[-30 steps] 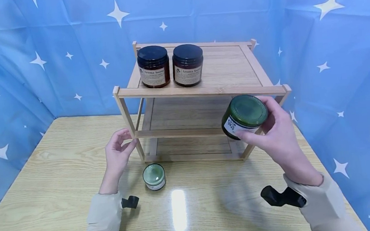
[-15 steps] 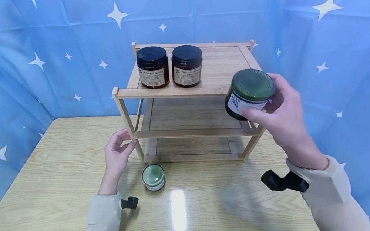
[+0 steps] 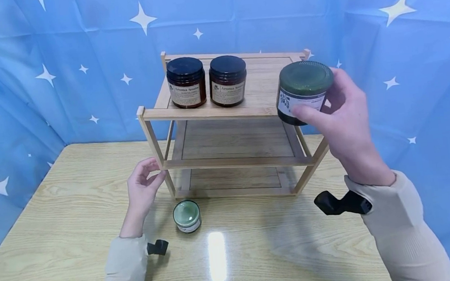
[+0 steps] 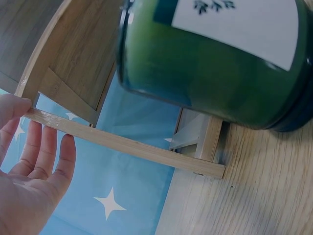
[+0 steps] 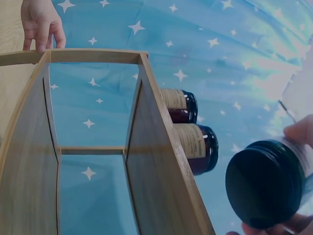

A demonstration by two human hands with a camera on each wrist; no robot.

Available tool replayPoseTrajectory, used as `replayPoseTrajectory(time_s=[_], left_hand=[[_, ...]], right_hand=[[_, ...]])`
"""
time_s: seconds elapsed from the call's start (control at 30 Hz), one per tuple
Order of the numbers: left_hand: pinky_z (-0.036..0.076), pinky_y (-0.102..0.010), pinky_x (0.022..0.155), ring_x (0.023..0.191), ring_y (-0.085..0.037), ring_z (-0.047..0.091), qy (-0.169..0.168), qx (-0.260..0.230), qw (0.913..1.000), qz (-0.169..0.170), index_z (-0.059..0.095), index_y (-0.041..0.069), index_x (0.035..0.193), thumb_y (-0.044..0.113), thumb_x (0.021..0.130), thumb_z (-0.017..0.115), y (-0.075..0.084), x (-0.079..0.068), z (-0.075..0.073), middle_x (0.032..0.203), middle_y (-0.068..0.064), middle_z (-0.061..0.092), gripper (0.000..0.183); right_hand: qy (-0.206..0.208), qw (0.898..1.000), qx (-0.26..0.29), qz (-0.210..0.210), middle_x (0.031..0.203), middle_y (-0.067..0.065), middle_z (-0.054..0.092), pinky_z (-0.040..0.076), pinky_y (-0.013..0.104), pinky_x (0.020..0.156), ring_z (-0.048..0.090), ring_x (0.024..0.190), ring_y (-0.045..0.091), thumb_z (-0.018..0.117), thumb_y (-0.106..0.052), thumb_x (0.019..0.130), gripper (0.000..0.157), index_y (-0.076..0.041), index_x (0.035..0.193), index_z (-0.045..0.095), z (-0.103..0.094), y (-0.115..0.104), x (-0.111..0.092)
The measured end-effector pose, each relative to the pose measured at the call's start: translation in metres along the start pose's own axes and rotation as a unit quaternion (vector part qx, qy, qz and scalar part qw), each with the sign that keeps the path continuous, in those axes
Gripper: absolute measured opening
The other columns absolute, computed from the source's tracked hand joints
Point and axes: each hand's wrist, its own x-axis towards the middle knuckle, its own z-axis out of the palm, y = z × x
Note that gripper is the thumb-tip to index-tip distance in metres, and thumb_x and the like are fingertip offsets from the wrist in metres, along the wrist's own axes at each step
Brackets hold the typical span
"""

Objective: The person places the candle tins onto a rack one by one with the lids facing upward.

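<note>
Fingers of the right hand (image 3: 346,117) grip a green jar (image 3: 303,90) near the front right corner of the rack (image 3: 234,135), its dark end (image 5: 257,188) seen only from the right wrist; a small jar (image 3: 186,217) sits on the desk (image 3: 74,227) by the front left post (image 3: 153,136), which the left hand (image 3: 141,187) pinches; two brown jars (image 3: 187,84) line the top's front edge.
</note>
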Motion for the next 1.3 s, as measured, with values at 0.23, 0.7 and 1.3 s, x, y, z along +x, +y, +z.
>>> replayPoseTrajectory(time_s=[0.23, 0.7, 1.3], left_hand=[[0.054, -0.020, 0.080, 0.089, -0.008, 0.060, 0.000, -0.005, 1.0000, 0.002, 0.060, 0.001, 0.109, -0.022, 0.078, 0.057, -0.001, 0.000, 0.000, 0.094, 0.005, 0.063, 0.039], [0.054, -0.021, 0.080, 0.089, -0.009, 0.060, -0.003, -0.010, 0.9999, 0.003, 0.061, 0.006, 0.109, -0.022, 0.078, 0.056, -0.002, 0.000, -0.001, 0.094, 0.004, 0.063, 0.042], [0.054, -0.022, 0.080, 0.089, -0.009, 0.060, -0.002, -0.011, 0.9999, 0.005, 0.061, 0.003, 0.109, -0.022, 0.078, 0.056, -0.002, 0.000, 0.000, 0.094, 0.004, 0.063, 0.040]], right_hand=[[0.005, 1.000, -0.002, -0.002, 0.116, 0.012, 0.058, 0.045, 0.027, 0.079, 0.053, 0.100, 0.025, 0.070, 0.011, 0.069, 0.046, -0.004, 0.112, 0.059, 0.003, 0.002, 0.011], [0.065, 0.998, 0.022, 0.014, 0.096, 0.010, 0.058, 0.050, 0.019, 0.064, 0.055, 0.078, 0.017, 0.074, 0.012, 0.066, 0.044, -0.003, 0.105, 0.058, 0.007, 0.011, 0.029], [0.089, 0.996, 0.018, 0.017, 0.100, 0.010, 0.058, 0.045, 0.022, 0.068, 0.055, 0.087, 0.018, 0.079, 0.008, 0.064, 0.050, -0.005, 0.108, 0.057, 0.009, 0.011, 0.038]])
